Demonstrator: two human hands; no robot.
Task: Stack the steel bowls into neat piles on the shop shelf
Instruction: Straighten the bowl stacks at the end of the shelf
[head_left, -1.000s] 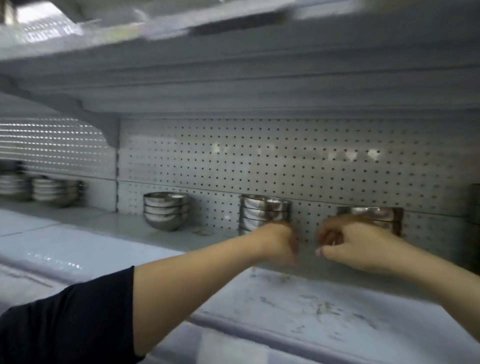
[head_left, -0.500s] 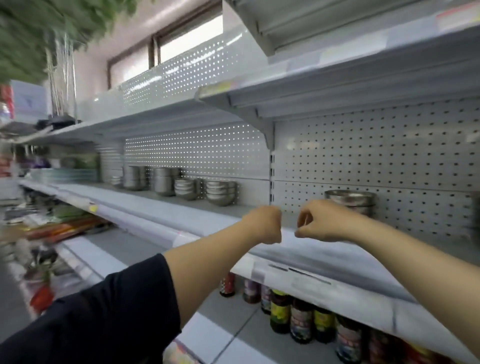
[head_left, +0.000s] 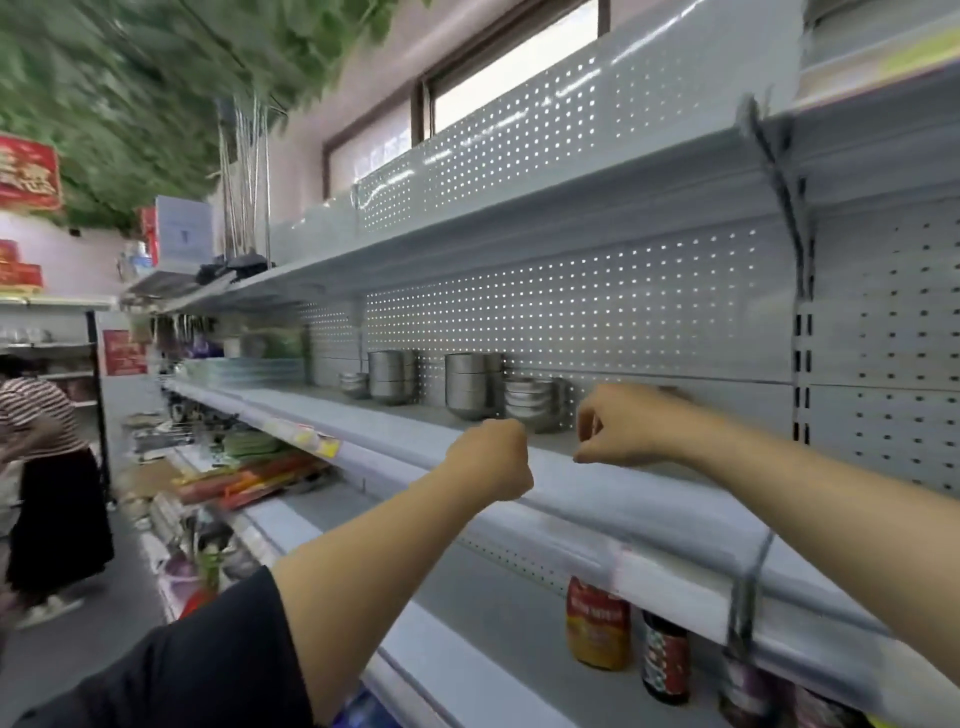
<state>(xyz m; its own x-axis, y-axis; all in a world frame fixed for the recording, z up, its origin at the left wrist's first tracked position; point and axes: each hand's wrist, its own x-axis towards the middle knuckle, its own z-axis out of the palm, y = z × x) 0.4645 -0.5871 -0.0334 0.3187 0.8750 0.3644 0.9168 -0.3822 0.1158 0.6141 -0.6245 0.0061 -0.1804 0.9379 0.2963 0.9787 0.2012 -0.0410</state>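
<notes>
Several piles of steel bowls stand at the back of the grey shop shelf (head_left: 597, 493): a tall pile (head_left: 392, 375), a second tall pile (head_left: 471, 384), a lower pile of wider bowls (head_left: 535, 404) and a small pile (head_left: 354, 383) at the far left. My left hand (head_left: 493, 457) is a closed fist over the shelf's front edge, holding nothing that shows. My right hand (head_left: 626, 425) is also closed, held just right of the lower pile and apart from it. Both hands are in front of the bowls, not touching them.
Perforated back panels (head_left: 597, 312) rise behind the shelf, with another shelf overhead. Sauce bottles (head_left: 597, 623) stand on the shelf below. Packaged goods (head_left: 249, 467) lie lower left. A person in a striped top (head_left: 41, 467) stands in the aisle at far left.
The view has swung left and pulled back from the shelf, showing the aisle and more bowl piles. Both hands have come away from the piles near them and stay closed.
</notes>
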